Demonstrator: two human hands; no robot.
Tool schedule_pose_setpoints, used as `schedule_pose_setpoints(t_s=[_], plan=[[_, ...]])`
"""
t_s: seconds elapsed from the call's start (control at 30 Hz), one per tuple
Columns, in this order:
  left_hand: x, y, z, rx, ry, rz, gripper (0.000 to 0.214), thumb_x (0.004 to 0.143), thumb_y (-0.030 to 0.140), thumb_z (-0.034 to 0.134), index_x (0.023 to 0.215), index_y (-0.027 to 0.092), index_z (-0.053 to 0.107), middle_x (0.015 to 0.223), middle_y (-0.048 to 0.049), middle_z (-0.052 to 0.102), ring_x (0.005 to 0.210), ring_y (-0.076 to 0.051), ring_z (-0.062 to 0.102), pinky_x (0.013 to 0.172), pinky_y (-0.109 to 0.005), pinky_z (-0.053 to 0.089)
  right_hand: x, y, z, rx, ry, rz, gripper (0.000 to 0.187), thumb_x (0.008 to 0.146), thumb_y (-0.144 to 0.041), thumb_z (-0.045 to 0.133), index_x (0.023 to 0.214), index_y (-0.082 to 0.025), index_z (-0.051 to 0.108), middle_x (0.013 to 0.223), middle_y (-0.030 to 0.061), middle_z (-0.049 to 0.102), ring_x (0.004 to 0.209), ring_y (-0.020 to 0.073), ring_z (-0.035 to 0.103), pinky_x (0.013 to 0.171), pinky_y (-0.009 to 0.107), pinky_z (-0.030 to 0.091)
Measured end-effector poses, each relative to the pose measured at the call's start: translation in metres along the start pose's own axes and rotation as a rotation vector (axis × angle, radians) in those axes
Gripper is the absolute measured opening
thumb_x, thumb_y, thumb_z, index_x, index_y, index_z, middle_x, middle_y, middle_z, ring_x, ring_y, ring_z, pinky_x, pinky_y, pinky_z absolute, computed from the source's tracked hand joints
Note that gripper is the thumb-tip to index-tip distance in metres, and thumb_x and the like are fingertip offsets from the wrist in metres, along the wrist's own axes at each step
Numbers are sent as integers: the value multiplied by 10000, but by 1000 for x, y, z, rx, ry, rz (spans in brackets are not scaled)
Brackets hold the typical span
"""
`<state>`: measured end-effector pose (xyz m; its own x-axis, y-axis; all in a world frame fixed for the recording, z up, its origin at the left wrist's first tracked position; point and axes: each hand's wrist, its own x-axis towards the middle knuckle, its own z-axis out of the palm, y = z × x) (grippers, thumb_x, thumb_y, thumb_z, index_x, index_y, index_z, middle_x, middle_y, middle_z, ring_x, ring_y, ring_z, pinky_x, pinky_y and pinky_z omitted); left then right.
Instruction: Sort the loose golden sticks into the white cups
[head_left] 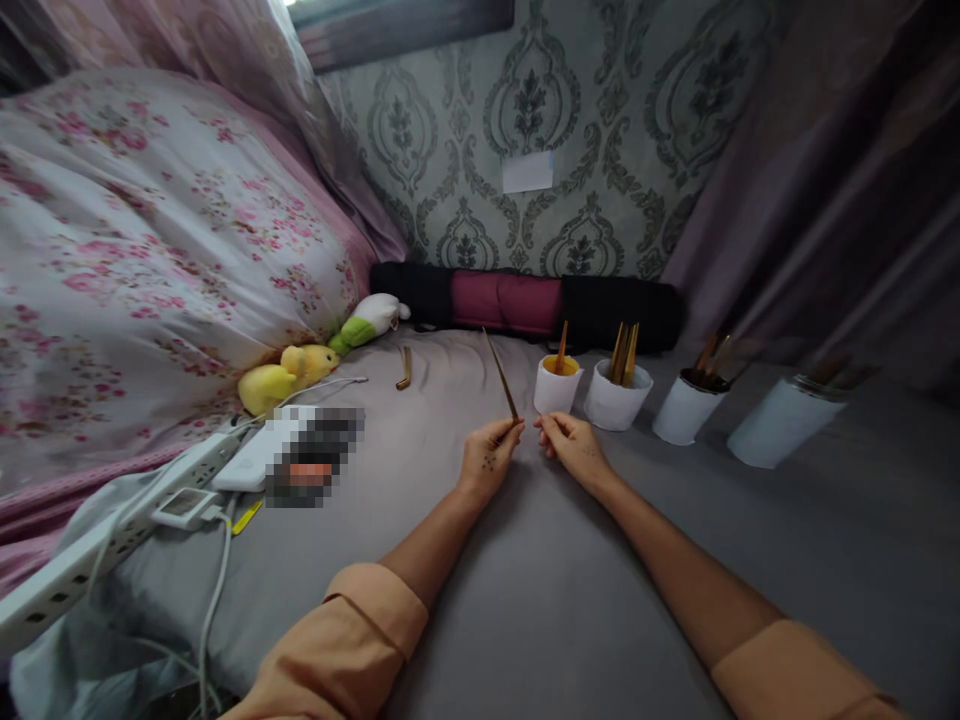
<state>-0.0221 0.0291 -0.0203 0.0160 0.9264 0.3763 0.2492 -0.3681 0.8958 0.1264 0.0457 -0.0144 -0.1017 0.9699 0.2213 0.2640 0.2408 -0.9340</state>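
Observation:
Between the fingertips of my left hand [489,458] is the lower end of a thin, tapered golden-brown stick [500,376], tilted up and away to the left. My right hand [574,445] is closed close beside it, thumb and fingers pinched; whatever they may hold is too small to make out. Just beyond the right hand stands a white-wrapped cup [556,392] with a yellow inside and an upright golden stick [562,345]. To its right, a second white cup [619,402] holds several golden sticks [623,355].
Two more white containers with sticks, a shorter one [686,412] and a wider one [784,425], stand further right. A small brown bent piece [405,370] lies on the grey sheet [480,600]. Leftward are plush toys [289,378], a power strip [120,535] and cables. A dark roll [510,300] lies behind.

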Motion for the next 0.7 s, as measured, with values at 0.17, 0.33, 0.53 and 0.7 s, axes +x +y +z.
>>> schedule_pose_setpoints(t_s=[0.17,0.33,0.53,0.7], plan=[[-2,3,-2,141,-45,134,314,813,374,448,966,199,659,712,-40,613,653,-129,527,628,-228,412,-1,-7,-2,35,18,12,388,784,-481,429,818,-129,588,603,11,529,449,86,460,399,194,346],[-3,7,-4,309,-96,240,318,847,353,396,955,198,651,713,-33,599,668,-119,524,641,-220,403,-1,-13,-5,107,38,7,368,774,-483,455,809,-143,594,596,4,528,447,82,458,399,197,338],[-4,5,-3,394,-106,299,319,862,336,368,989,207,630,737,-33,586,699,-118,532,660,-214,403,0,-17,-8,172,52,-10,367,770,-488,473,818,-148,603,592,0,524,444,78,449,397,202,318],[-5,4,-3,489,-135,325,312,869,324,354,980,213,624,756,-32,572,731,-113,530,684,-205,400,0,-19,-10,223,56,-8,367,763,-488,487,834,-147,601,599,0,525,432,73,439,387,201,299]])
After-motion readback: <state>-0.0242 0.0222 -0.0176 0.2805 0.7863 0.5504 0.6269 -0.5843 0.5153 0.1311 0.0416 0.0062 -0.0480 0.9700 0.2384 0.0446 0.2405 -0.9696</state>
